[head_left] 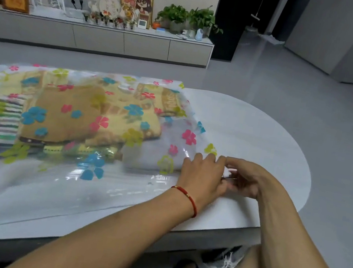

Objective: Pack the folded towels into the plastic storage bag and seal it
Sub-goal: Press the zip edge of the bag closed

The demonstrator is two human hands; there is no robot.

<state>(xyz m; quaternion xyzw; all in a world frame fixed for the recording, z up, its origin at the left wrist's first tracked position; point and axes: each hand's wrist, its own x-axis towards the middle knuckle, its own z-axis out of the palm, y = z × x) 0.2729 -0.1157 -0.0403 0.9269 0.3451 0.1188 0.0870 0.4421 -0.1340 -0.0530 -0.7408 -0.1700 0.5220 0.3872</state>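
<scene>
— What are the hands doing?
— The left hand (202, 173) and right hand (244, 178) pinch a small white slider (226, 171) on the bag's edge.
— And beyond them?
— The clear, flower-printed storage bag (93, 180) lies flat on the white table (252, 132), with striped, brown and yellow folded towels (85, 116) inside.

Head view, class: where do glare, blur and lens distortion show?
Head view: glare streaks the clear flower-printed plastic storage bag near the hands; the folded towels inside look soft and blurred; the wide lens bows the white oval table and the long grey sideboard.
</scene>
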